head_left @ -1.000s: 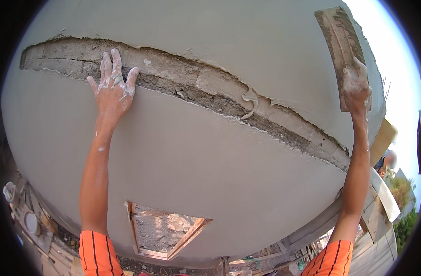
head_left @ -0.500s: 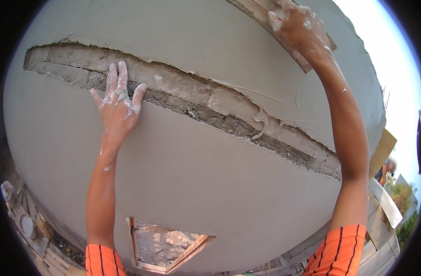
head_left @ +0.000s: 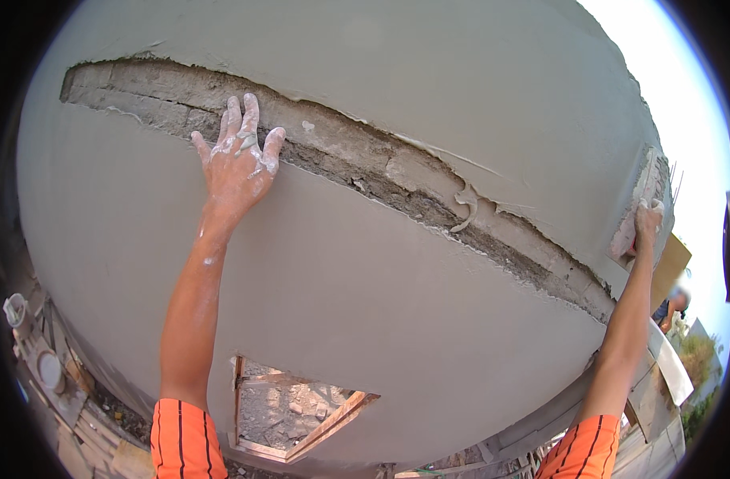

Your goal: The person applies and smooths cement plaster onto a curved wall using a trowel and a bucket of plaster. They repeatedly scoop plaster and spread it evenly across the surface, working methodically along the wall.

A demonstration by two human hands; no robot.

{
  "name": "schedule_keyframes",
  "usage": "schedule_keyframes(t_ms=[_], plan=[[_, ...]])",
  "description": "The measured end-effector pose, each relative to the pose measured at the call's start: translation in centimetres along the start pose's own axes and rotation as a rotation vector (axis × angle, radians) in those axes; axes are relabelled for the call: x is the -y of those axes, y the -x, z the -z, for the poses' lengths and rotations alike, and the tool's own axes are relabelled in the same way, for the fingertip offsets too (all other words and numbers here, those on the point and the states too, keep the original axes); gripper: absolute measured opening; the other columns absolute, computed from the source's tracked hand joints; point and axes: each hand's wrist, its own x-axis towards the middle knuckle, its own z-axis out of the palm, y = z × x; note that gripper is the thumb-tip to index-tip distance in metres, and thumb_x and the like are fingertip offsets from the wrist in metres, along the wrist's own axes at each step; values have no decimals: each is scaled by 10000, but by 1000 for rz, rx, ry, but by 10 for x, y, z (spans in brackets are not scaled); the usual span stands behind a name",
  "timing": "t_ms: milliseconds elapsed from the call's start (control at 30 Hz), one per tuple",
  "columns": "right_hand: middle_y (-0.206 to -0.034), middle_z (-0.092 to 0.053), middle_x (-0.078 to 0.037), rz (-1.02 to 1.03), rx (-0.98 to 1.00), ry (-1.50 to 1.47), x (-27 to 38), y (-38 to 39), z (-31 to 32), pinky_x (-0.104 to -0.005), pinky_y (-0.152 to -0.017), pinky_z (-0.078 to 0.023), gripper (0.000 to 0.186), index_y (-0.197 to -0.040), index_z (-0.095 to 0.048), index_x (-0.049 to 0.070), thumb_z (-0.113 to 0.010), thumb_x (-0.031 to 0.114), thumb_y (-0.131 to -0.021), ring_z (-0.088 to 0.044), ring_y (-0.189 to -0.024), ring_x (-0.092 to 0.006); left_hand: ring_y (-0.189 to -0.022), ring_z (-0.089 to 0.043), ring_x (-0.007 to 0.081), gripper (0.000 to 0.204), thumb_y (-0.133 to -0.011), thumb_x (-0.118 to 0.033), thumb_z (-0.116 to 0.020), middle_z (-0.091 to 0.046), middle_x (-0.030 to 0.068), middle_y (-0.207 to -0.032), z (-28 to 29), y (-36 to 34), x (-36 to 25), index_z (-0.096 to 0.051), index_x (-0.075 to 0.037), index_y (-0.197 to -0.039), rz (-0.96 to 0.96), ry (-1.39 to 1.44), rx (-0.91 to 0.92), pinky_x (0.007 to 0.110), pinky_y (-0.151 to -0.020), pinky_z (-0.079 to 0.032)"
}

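My left hand (head_left: 239,160), smeared with white plaster, lies flat with spread fingers on a grey plastered wall (head_left: 365,319), at the lower lip of a long unplastered gap (head_left: 397,180) showing rough masonry. The gap runs diagonally from upper left to lower right. My right hand (head_left: 646,219) is far right near the wall's corner, gripping a plastering trowel (head_left: 638,203) caked with mortar, its blade pressed against the wall above the gap's right end. A bent wire hook (head_left: 465,211) sticks out of the gap's middle.
A small wood-framed opening (head_left: 297,407) sits in the wall low between my arms. Boards and buckets (head_left: 38,351) lie on the ground at lower left. Planks and a white board (head_left: 668,359) stand at lower right, with another person (head_left: 672,307) beyond the corner.
My right hand with the trowel swept from the top of the wall down and right to the corner. My left hand stayed flat on the wall.
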Motion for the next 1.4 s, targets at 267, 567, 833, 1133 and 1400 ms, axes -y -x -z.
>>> schedule_keyframes(t_ms=[267,567,833,1133,1400], plan=[[-652,-627,-43,1081,138,-291,226,183,72,-306,-517,-499,382,-1168,-590,124,-674,126,-795,-587,-515,-215,-1403,-226,283,630,-945,-456,-393,-249,140,-1513,11,-6,5,-249,-145,-1473,18,-22,-7,627,-1099,-34],[-813,-683,-138,713,72,-57,369,100,50,-452,-721,-523,418,-1255,-516,209,-616,266,-853,-650,-749,-370,-1400,-232,288,620,-945,-423,-405,-253,140,-1512,5,3,9,-257,-129,-1470,-32,39,-44,610,-1105,-26],[-1087,-642,-181,143,115,-171,169,12,-5,-361,-880,-453,426,-1148,-584,11,-623,299,-836,-621,-983,-280,-1392,-245,317,663,-930,-438,-412,-239,149,-1516,12,2,11,-226,-114,-1478,-58,21,-69,628,-1096,-45],[-1087,-647,-165,172,110,-338,169,143,66,-336,-833,-485,391,-1221,-536,60,-622,195,-864,-644,-905,-240,-1408,-205,292,661,-943,-483,-371,-218,128,-1526,8,-2,0,-210,-138,-1483,20,9,-14,586,-1120,-31],[-572,-599,-94,1099,351,-255,392,243,80,-374,-460,-495,204,-1051,-554,103,-550,143,-851,-612,-493,-253,-1409,-217,251,602,-951,-474,-373,-253,73,-1522,0,1,4,-256,-199,-1474,71,121,-62,590,-1119,-15]])
